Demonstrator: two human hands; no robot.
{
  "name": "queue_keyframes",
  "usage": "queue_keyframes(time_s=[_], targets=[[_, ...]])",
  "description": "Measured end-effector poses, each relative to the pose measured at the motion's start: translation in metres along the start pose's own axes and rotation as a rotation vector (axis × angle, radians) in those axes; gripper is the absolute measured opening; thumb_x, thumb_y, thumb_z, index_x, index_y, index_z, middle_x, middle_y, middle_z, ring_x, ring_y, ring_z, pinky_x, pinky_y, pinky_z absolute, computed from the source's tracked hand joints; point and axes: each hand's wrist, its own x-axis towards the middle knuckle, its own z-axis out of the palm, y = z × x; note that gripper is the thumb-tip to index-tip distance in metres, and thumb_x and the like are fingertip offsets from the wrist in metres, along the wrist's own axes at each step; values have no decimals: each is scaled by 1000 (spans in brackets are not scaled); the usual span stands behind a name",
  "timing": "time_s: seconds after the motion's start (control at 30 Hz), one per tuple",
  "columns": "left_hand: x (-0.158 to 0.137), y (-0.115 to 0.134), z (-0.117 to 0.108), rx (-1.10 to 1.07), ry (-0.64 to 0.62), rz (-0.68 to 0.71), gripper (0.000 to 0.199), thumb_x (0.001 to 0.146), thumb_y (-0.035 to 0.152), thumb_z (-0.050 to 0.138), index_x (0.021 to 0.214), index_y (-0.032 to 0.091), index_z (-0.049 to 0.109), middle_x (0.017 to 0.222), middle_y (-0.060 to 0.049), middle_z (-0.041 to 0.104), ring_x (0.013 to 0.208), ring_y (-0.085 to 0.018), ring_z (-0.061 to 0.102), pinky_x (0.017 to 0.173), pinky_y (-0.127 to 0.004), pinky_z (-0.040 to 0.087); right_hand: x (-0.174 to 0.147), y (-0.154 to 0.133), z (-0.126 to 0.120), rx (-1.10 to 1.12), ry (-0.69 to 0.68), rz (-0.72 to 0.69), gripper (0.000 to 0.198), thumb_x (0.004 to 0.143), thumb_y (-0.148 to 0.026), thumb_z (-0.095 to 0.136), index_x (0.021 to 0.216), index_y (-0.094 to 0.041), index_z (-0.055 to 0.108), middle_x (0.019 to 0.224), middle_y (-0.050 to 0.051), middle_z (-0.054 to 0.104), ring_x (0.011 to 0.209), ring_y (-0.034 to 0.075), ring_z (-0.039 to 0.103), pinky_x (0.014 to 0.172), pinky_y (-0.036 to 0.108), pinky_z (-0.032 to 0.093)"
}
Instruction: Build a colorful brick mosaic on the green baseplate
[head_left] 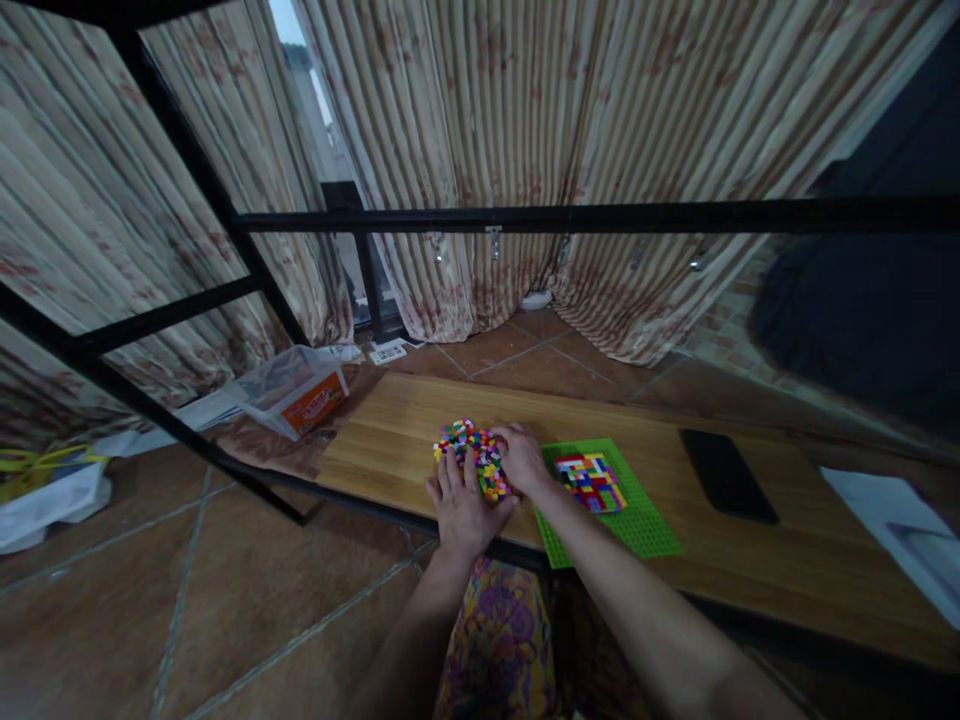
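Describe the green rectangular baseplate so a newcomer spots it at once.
Find the long brown wooden tabletop, then the heap of small multicoloured bricks. Just right of it lies the green rectangular plastic baseplate. Unlike the black rectangular slab farther right, it carries a multicoloured brick patch.

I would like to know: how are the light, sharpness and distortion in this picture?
Head view: dim overall, brightest at the window gap; head view: loose toy bricks slightly soft, individual studs not readable; head view: apparent wide-angle stretch toward the edges.
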Motion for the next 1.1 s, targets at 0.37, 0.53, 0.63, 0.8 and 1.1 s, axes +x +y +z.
queue_keyframes(time_s=[0.37,0.53,0.63,0.8,1.1], targets=[[19,3,-2,-70,34,20,90,71,61,66,142,14,41,150,-25,35,139,-41,29,108,-68,21,5,-6,-3,-7,39,-17,19,87,-15,51,89,-21,69,92,5,67,90,18,61,87,29,45],[4,1,-25,-434,179,-23,63,82,49,59,134,15,50,141,-20,48,134,-34,41,109,-55,32,-44,-26,-29,79,35,-60,23,93,-22,46,99,-23,68,96,5,69,88,18,64,83,28,48],[-20,4,-37,-858,-95,-71,42,90,43,50,123,18,59,115,-12,68,107,-23,64,97,-41,49,-93,-31,-43,228,-21,-94,27,93,-22,44,103,-25,69,101,4,69,94,17,64,83,27,50],[-65,22,-50,-1175,-347,-152,30,82,36,61,103,15,67,92,-7,73,82,-18,69,79,-30,56,-154,-28,-61,422,-44,38,27,91,-24,48,106,-26,71,98,4,69,94,19,64,85,32,51],[-98,55,-85,-1055,-365,-25,19,84,35,58,89,19,66,86,-3,72,76,-14,66,70,-22,51,-194,-39,-94,536,91,152,34,87,-28,53,119,-24,63,98,4,73,88,18,69,82,32,54]])
